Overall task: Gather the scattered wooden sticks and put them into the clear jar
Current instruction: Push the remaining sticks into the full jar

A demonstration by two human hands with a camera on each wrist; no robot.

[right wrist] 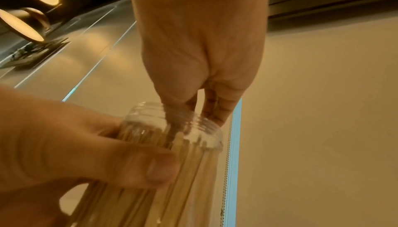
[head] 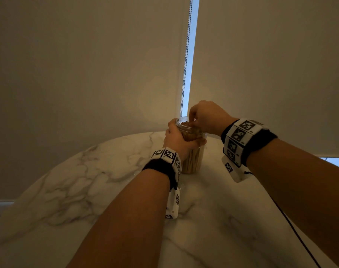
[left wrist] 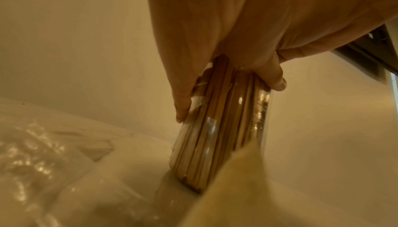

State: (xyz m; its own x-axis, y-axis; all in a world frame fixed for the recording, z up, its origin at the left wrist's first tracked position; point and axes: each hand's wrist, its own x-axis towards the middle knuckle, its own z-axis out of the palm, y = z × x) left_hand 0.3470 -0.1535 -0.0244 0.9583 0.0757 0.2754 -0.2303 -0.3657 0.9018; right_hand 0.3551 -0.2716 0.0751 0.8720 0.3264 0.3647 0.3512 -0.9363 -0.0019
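A clear jar (head: 194, 151) stands on the marble table (head: 83, 182), packed with upright wooden sticks (head: 191, 164). My left hand (head: 177, 139) grips the jar around its upper half, thumb on the near side; the left wrist view shows the fingers wrapped on the jar (left wrist: 217, 128) and the sticks (left wrist: 213, 154) inside. My right hand (head: 192, 120) hovers over the mouth with its fingertips bunched and dipped into the threaded neck (right wrist: 148, 120), pinching at the tops of the sticks (right wrist: 189, 159). The fingertips themselves are blurred behind the plastic.
A roller blind with a bead chain (head: 186, 55) hangs right behind the jar. A thin black cable (head: 292, 225) trails over the table's right side. Crumpled clear plastic (left wrist: 32, 162) lies on the table to the left of the jar.
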